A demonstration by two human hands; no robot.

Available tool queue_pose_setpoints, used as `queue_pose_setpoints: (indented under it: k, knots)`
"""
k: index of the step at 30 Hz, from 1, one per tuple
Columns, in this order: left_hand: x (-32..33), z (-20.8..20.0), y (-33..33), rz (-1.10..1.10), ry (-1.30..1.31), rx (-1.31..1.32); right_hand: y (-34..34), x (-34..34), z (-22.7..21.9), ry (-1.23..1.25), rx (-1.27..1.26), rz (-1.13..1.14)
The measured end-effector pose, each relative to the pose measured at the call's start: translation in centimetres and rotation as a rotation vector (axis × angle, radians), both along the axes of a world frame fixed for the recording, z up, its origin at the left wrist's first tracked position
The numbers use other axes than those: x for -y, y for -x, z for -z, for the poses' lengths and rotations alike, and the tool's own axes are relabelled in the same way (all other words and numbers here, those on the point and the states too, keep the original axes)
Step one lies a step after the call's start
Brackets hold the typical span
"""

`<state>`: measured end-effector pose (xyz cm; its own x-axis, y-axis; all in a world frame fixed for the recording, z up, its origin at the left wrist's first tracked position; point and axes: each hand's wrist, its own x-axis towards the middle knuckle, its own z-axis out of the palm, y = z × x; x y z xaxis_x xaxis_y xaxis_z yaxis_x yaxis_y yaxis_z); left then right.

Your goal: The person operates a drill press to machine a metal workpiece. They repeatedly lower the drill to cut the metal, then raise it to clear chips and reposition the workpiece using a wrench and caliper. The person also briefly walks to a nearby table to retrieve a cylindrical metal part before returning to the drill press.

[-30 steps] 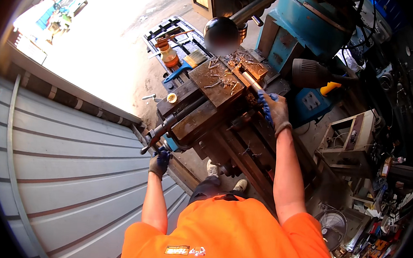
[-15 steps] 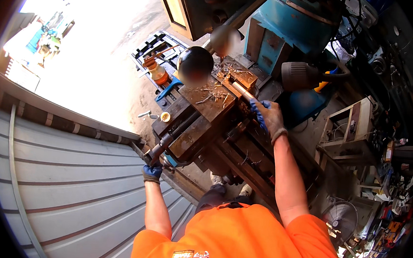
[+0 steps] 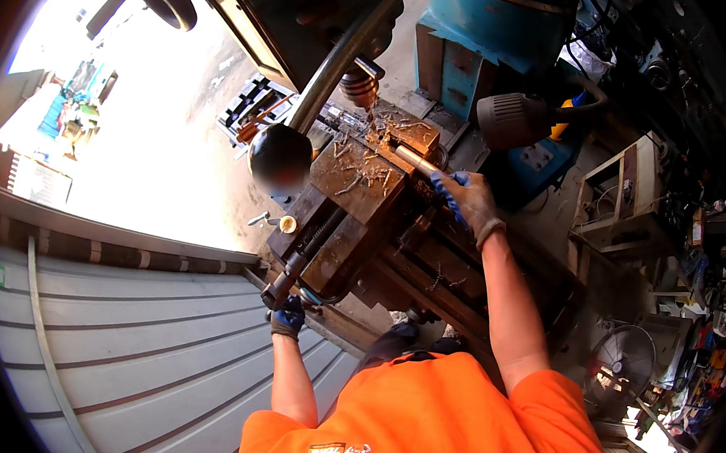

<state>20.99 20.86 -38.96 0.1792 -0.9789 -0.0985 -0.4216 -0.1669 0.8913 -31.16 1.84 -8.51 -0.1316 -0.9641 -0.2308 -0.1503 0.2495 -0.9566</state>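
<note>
A machine vise, strewn with curled metal chips, stands in front of me. My right hand, in a blue-and-grey work glove, is closed around the near end of a round metal bar. The bar's far end lies at the vise jaws, beneath a drill chuck. At the lower left, my gloved left hand is closed at the end of the vise's screw. Its fingers are partly hidden, and the handle part inside them barely shows.
A long lever with a black ball knob reaches over the vise. Right of it are a grey lamp head and a teal machine column. A small round tub sits beside the vise. Ribbed metal panels lie left.
My view has shifted, and the ball knob now appears farther left, covering the amber bottle and blue-handled tool. My left hand has moved slightly around the screw end. The right hand keeps holding the bar.
</note>
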Motion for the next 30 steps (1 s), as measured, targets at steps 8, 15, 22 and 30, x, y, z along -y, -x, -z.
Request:
queue_pose_setpoints:
  k: [8, 15, 22, 30]
  knots:
    - [5.0, -3.3, 2.3, 0.353, -0.232, 0.434, 1.5, -0.5, 1.4, 0.008, -0.085, 0.064]
    - [3.4, 0.7, -2.4, 0.465, -0.052, 0.795, 0.4, 0.2, 1.4, 0.061, -0.081, 0.014]
    - [7.3, -13.6, 5.0, 0.309, -0.078, 0.643, 1.5, -0.4, 1.4, 0.024, -0.082, 0.049]
    - [8.4, -2.6, -6.1, -0.155, -0.381, -1.274, 0.5, 0.2, 1.3, 0.042, -0.087, -0.024]
